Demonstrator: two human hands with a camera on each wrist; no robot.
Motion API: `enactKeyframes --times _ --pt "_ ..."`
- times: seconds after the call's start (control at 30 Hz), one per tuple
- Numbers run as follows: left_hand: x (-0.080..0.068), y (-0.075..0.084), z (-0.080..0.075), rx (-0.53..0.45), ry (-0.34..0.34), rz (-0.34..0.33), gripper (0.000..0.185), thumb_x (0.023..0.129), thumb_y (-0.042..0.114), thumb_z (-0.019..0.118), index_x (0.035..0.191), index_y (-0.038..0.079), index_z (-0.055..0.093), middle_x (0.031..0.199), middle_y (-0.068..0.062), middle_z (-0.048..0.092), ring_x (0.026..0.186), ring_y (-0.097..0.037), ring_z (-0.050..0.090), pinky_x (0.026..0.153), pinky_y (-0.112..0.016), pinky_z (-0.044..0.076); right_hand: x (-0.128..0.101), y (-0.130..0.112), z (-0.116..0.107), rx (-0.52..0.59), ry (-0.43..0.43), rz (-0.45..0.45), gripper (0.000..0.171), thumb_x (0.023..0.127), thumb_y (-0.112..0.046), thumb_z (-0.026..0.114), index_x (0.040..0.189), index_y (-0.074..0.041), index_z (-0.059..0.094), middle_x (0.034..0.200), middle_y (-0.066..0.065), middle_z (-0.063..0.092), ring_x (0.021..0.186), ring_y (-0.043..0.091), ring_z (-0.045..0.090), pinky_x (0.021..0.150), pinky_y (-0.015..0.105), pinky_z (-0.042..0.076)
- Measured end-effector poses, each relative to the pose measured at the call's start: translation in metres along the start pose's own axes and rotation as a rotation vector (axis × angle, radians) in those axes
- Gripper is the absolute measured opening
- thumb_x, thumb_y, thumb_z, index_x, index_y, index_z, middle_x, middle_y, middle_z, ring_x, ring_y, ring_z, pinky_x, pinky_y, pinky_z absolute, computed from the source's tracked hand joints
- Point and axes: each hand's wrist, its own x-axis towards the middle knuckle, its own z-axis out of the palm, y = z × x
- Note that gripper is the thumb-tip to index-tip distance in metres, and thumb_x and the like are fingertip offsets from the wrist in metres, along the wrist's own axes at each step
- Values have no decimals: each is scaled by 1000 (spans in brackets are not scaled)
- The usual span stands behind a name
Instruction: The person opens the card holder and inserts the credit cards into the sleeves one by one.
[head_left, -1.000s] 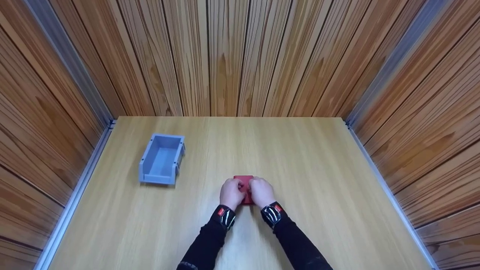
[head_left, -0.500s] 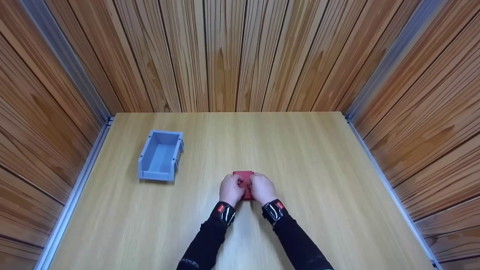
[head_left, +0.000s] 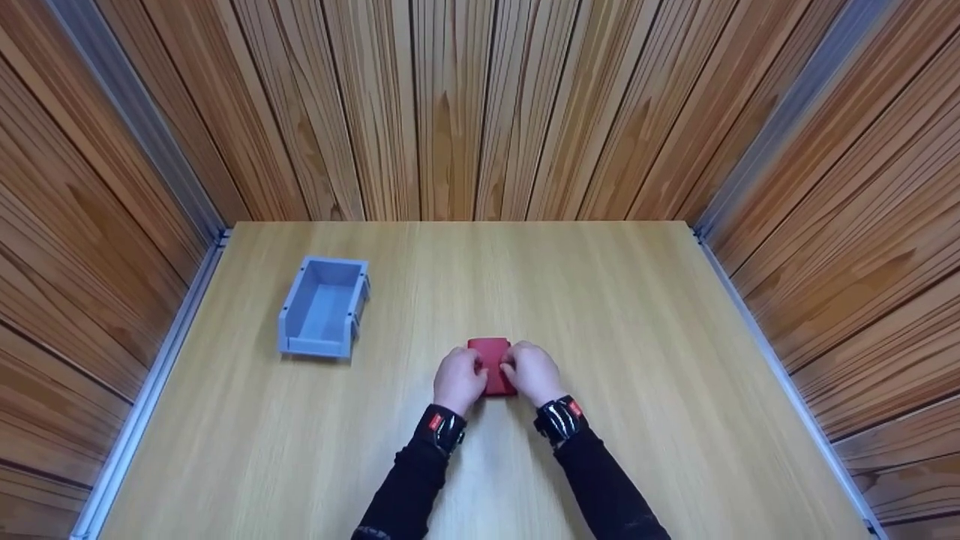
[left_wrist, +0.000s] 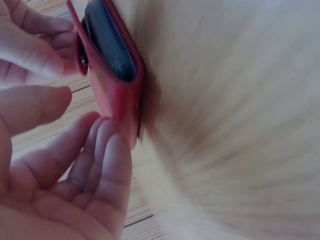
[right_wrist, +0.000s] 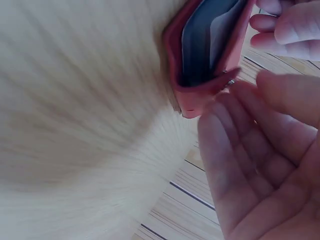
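While both hands work the red case point(head_left: 492, 364) at the near middle of the counter point(head_left: 637, 337), I log the items as follows.

Case: red, wallet-like, lying on the counter between the hands; dark lining, a pale card slot and a small metal snap at one edge.

Left hand point(head_left: 459, 381): fingers point(left_wrist: 107, 160) loosely curled against the case's left edge, touching its corner. Right hand point(head_left: 534, 373): fingers point(right_wrist: 235, 145) likewise curled at the right edge, close by the snap. Whether either truly pinches the flap I cannot tell.

Step in hand, as I judge it: parting or closing the flap. To do it well I would keep one hand pressing the case down and let the other take the flap near the snap, so the case does not slide.

Bin point(head_left: 324, 307): grey-blue, open top, well apart to the left.

Views: head camera alone shows the bin and the case's place on the counter, but the hands hide most of the case. Wrist cameras alone show the gaping edge, lining and snap point(right_wrist: 231, 82); both are motion-blurred.
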Motion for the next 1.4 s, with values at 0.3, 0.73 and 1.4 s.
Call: enactKeyframes --times 0.3,0.73,1.4 --pt "1 -6 0 -18 45 67 10 77 6 74 77 3 65 76 -9 60 73 -27 59 66 -42 48 2 0 2 0 18 -16 4 81 1 73 85 -1 74 85 9 67 83 26 66 76 40 53" --pt "2 0 -3 12 -67 -32 12 76 2 77 85 2 69 84 -8 60 81 -27 60 74 -42 49 2 -1 5 -45 -16 15 18 76 -5 81 79 -5 63 79 5 58 75 24 59 70 40 50" --pt "-2 0 0 36 -18 23 17 68 -3 74 83 2 72 85 -9 59 80 -30 60 72 -42 49 4 -4 5 -6 74 -47 6 78 3 74 82 -1 76 82 9 72 78 27 69 70 41 54"
